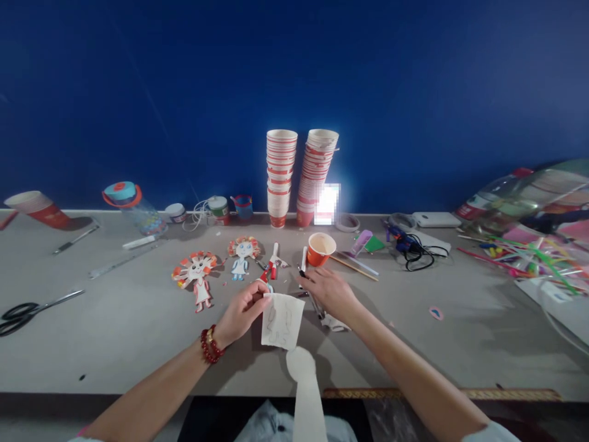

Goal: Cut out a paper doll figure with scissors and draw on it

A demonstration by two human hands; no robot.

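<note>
My left hand (243,312), wearing a red bead bracelet, pinches the upper left corner of a cream paper piece (281,322) with a faint pencil drawing. My right hand (330,293) reaches palm down over several pens, fingers stretched forward beside a white marker (304,261); its fingertips touch or nearly touch a black pen end. Below the drawn piece, a white paper strip with a round end (301,365) extends over the table's front edge. Two cut-out paper dolls, one red (201,282) and one blue (239,258), lie to the left.
An orange paper cup (321,250) stands behind my right hand. Two tall stacks of paper cups (281,166) rise against the blue wall. Black scissors (41,310) lie far left. A glue gun with its cord (409,242) and a heap of colourful strips (529,258) are right.
</note>
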